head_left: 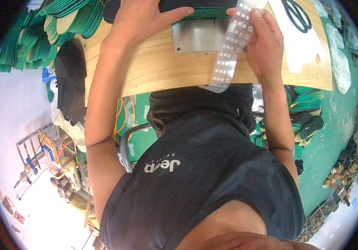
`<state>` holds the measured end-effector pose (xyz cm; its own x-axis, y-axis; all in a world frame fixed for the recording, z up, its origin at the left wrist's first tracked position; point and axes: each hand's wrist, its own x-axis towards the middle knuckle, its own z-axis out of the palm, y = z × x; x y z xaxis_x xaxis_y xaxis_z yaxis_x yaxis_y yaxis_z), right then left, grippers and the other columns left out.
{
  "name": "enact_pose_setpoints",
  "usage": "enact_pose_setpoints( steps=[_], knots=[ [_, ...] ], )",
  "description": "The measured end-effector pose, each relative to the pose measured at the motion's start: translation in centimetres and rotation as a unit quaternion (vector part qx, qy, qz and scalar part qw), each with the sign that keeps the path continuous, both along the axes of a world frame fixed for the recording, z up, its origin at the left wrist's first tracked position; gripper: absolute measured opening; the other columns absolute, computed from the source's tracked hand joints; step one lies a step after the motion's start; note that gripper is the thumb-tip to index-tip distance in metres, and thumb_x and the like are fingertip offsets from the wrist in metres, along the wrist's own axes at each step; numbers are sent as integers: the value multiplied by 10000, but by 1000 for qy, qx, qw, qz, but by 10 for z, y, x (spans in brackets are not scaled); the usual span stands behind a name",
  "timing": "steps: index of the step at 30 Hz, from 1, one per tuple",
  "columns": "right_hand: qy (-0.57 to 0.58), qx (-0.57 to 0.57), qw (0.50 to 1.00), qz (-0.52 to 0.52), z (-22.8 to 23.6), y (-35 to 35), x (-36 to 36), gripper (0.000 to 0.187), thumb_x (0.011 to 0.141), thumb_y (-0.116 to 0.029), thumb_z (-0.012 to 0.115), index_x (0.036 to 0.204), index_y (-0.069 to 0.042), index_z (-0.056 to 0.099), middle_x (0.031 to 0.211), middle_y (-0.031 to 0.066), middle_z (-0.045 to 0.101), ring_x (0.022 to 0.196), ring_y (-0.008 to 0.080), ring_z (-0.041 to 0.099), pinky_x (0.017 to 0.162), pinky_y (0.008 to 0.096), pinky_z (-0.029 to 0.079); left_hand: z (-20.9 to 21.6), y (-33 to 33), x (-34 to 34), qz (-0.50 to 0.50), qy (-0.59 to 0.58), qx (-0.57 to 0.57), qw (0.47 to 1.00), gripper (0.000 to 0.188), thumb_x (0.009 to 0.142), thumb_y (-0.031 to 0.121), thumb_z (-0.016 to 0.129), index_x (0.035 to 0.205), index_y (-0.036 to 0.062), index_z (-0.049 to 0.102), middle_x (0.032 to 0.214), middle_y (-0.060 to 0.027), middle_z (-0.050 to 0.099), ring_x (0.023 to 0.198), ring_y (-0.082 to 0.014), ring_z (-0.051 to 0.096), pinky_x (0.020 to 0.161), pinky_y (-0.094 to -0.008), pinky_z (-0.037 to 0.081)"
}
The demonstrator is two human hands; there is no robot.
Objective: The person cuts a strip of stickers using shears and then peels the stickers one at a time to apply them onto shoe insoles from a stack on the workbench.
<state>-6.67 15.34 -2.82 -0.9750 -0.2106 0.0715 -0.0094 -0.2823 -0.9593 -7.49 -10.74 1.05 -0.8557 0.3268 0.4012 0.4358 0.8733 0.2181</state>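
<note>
My right hand pinches a long translucent strip of white-printed transfer labels between thumb and fingers. The strip hangs toward me, its curled lower end past the table's near edge. My left hand lies over a stack of black insoles with green undersides, thumb stretched out along the top one; the upper edge of the picture cuts off its other fingers. In front of the stack, a shiny metal plate lies flat on the wooden table, partly behind the strip.
Fanned piles of green insoles stand at the table's far left. A black insole sticks out over the left edge. To the right, black-handled scissors rest on white sheets. More insoles are below the table's right side.
</note>
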Motion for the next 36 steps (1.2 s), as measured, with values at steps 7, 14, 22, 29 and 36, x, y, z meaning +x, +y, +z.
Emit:
enact_pose_setpoints(
  steps=[7, 14, 22, 29, 36],
  knots=[
    [-13, 26, 997, -71, -11, 6, 8, 248, 1065, -187, 483, 1156, -4, 624, 1052, 89, 715, 932, 124, 665, 836, 273, 528, 0, 4, 0, 28, -17, 3, 999, 708, 781, 471, 782, 1243, -36, 606, 1263, -233, 585, 1202, -394, 534, 1056, -447, 381],
    [37, 36, 989, -136, -13, 1, 9, 231, 1053, -201, 519, 1101, -21, 656, 965, -3, 682, 849, 51, 615, 780, 216, 494, 6, 3, -4, 30, -42, -10, 999, 740, 771, 500, 779, 1234, -48, 599, 1243, -245, 580, 1193, -396, 533, 1054, -449, 380],
    [47, 67, 988, -131, -18, -1, 9, 233, 1049, -212, 538, 1104, -23, 662, 977, -21, 665, 867, 40, 575, 786, 210, 465, 4, 0, -7, 43, -57, -28, 997, 812, 767, 570, 756, 1265, -47, 584, 1217, -276, 590, 1180, -410, 540, 1047, -453, 394],
    [119, 101, 980, -120, -4, -5, 17, 203, 1038, -200, 565, 1022, -19, 655, 870, -9, 675, 810, 44, 577, 733, 219, 465, 14, 6, 8, 33, 77, 54, 995, 584, 836, 388, 772, 1221, -25, 624, 1154, -203, 627, 1108, -319, 597, 916, -394, 496],
    [106, 174, 978, 49, 11, -23, 50, 210, 999, -207, 649, 947, -5, 663, 757, -23, 629, 702, 47, 559, 623, 220, 449, -3, 23, 43, -122, -176, 376, 901, 169, 947, 106, 705, 1070, -7, 727, 873, -12, 703, 770, -53, 611, 689, -196, 491]
  ],
)
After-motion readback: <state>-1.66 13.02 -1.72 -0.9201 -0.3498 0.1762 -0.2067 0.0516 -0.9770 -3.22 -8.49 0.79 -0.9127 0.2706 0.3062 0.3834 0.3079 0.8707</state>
